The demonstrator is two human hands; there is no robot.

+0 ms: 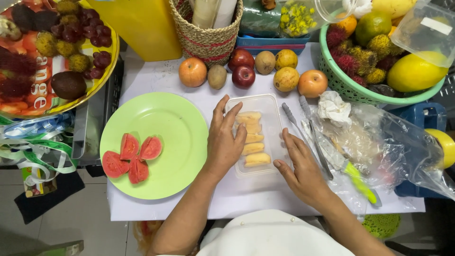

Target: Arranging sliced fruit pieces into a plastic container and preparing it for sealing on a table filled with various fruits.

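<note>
Centrally on the white table (161, 71), a clear rectangular plastic tray (265, 104) holds pale yellow fruit slices (252, 138) in a row; the left hand (224, 142) lies flat, fingers spread, over its left edge, the right hand (302, 163) open beside it.

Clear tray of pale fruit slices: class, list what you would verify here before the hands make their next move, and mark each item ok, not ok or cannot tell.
1. Clear tray lies flat on the white table cover: ok.
2. Pale slices sit in one row inside the tray: ok.
3. Left hand rests on the tray's left rim, fingertips at the slices: ok.
4. Right hand lies empty by the tray's right side: ok.
5. Green-handled knife lies on the plastic bag, blade close to the right hand: not ok.
6. Green plate with red wedges stays apart from the tray: ok.
</note>
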